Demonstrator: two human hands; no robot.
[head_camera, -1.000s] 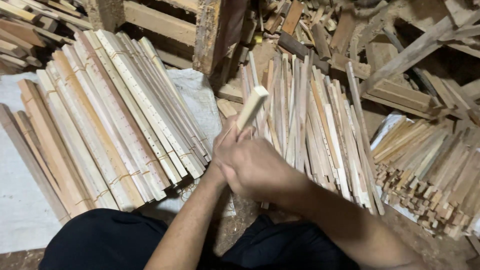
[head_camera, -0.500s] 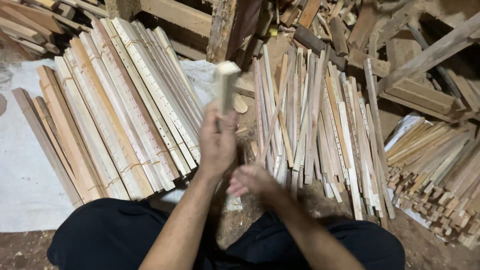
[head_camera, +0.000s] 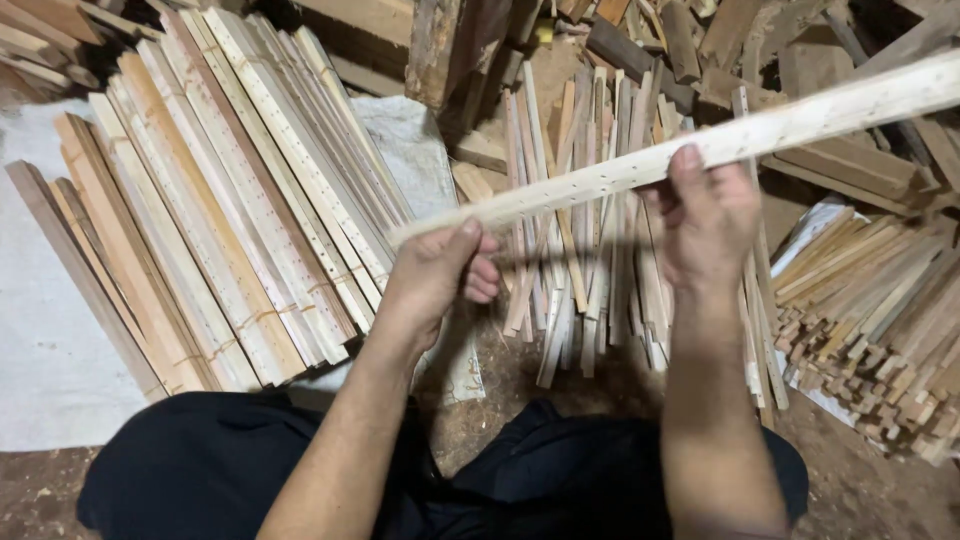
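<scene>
— Wood everywhere in the head view. What do the hands hold?

— One long pale slat (head_camera: 700, 150), with a row of small holes along its face. It runs slantwise, low at the left and rising past the right edge of the picture. The left hand (head_camera: 435, 275) pinches its lower end, thumb on top and fingers curled under. The right hand (head_camera: 705, 215) grips it further up, fingers wrapped from below and thumb over the top edge.

— Any boxes or bins?

— None that I can tell. The wood lies in loose heaps. Beyond the left fingers a fan of long flat boards (head_camera: 220, 210) rests on a white sheet (head_camera: 45, 330), several with the same dotted rows. Under and behind the slat, between both hands, a pile of thin sticks (head_camera: 585, 250) lies on the dirt floor. Past the right fingers, short square offcuts (head_camera: 870, 320) are stacked.

— And near the person?

— Dark trousers (head_camera: 200, 470) below both forearms.
</scene>
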